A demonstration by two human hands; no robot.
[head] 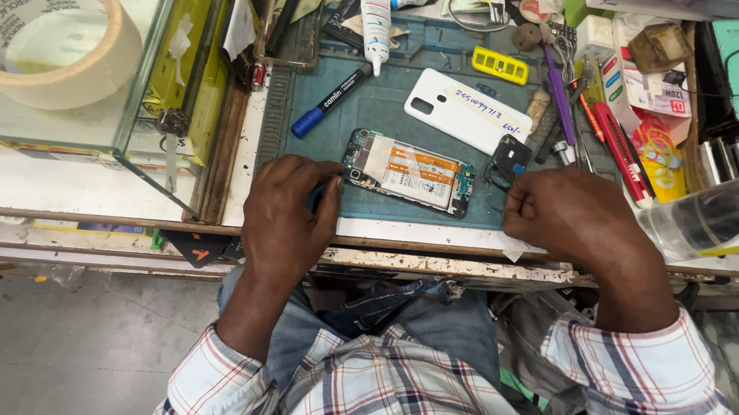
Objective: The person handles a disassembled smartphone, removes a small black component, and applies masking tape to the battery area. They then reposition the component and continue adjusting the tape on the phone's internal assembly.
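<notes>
An opened phone lay face down on the blue mat, its back removed and the battery with its orange strips exposed. The left hand was curled at the phone's left end, with its fingertips pressed against that corner; the fingers were drawn together, though whether a tool was pinched in them could not be told. The right hand was closed just beside the phone's right end, under a small black part with a loop of wire — what the fist enclosed was hidden.

The white back cover had been set aside above the phone, and a blue-capped marker lay to the upper left. A white tube, a yellow clip, a purple-handled tool and red-handled tools were scattered along the far edge of the surface. A roll of tape sat on the glass case at the left.

The step in hand was judged to be steadying the body while something was worked at its edge. It would be done well if the phone were kept flat on the mat, pressure were held to the frame rather than the battery, and the wire were kept slack — 2 hands, 1 bracing and 1 working.
</notes>
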